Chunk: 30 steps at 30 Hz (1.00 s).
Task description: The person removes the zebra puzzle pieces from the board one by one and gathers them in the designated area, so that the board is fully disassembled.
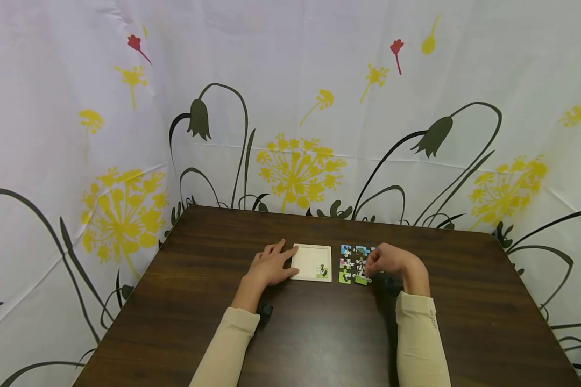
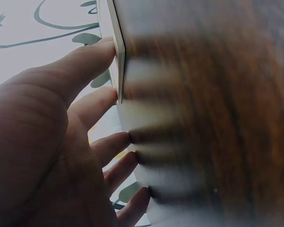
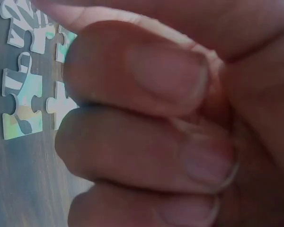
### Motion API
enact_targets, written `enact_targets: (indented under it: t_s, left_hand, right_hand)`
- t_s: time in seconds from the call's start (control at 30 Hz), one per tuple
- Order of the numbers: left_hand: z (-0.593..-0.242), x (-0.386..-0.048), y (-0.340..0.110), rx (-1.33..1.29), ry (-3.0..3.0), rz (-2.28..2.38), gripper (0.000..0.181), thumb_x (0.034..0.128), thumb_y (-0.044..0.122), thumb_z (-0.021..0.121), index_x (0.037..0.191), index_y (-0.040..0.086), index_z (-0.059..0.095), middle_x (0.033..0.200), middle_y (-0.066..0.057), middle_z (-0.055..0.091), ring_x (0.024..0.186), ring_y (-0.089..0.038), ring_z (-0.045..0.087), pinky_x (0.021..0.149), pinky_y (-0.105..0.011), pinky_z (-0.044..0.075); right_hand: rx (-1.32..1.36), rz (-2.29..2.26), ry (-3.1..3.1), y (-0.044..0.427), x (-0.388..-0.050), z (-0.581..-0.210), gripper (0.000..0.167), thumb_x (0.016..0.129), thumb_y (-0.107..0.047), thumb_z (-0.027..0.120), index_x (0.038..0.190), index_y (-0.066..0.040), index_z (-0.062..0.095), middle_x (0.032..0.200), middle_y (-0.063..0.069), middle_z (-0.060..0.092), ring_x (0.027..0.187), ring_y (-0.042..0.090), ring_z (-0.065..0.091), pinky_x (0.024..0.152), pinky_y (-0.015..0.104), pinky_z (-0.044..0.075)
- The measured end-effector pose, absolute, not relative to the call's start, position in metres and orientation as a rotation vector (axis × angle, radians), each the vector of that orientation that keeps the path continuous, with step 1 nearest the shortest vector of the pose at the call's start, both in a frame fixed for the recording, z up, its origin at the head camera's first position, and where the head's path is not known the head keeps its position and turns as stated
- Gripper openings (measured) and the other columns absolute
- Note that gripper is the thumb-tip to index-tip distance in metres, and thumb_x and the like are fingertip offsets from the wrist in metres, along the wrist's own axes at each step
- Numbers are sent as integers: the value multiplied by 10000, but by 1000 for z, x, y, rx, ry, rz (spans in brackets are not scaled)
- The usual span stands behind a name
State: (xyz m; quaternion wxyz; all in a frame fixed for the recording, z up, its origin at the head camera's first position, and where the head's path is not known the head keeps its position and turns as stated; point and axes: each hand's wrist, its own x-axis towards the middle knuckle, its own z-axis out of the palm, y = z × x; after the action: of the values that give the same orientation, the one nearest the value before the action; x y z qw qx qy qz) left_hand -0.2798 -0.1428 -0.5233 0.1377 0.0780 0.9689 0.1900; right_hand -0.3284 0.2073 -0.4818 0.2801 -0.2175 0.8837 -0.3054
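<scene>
My left hand [image 1: 269,264] lies with spread fingers at the left side of a pale wooden puzzle tray [image 1: 309,259]. In the left wrist view its thumb and index finger touch the edge of the tray [image 2: 119,56]. A green puzzle piece with a black-and-white print [image 1: 322,271] sits in the tray's lower right corner. Over the loose pieces, my right hand [image 1: 394,260] pinches a green-edged puzzle piece [image 1: 362,280], which is tilted against its neighbours. The right wrist view shows curled fingers [image 3: 142,146], which hide the held piece.
Several loose puzzle pieces [image 1: 346,263] lie in rows right of the tray; the right hand covers some of them. Two pieces [image 3: 22,101] show beside the fingers in the right wrist view. A patterned curtain [image 1: 290,107] hangs behind the dark wooden table [image 1: 174,301].
</scene>
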Motion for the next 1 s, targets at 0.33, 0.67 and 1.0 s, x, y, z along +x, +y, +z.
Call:
enact_targets:
  t_s: [0.33,0.67,1.0]
  left_hand:
    - [-529,-280,-144,223,2767,542,726,1080,495,624,1716,312,327,1821,-111,156,1659,-395,203,1305,-671,215]
    - [-524,-282,-143,229,2764,543,720,1085,474,623,1717,295,329,1820,-123,155,1661,-399,195,1309,-671,204]
    - [-524,-282,-143,217,2763,543,725,1079,480,632,1715,305,330,1821,-115,153,1663,-389,195,1314,-657,205]
  right_hand:
    - [-535,-819,2389,205,-325,-486,119,957,-65,770,847,-19,775,948,44,778,892,145,644,818,332,525]
    - [-652,-873,2436,199,-331,-484,137,987,-65,722,880,16,753,883,42,723,782,143,557,712,314,476]
    - [-716,-837,2443,155,-330,-489,144,990,-76,720,1088,27,738,1043,110,726,855,156,609,760,311,514]
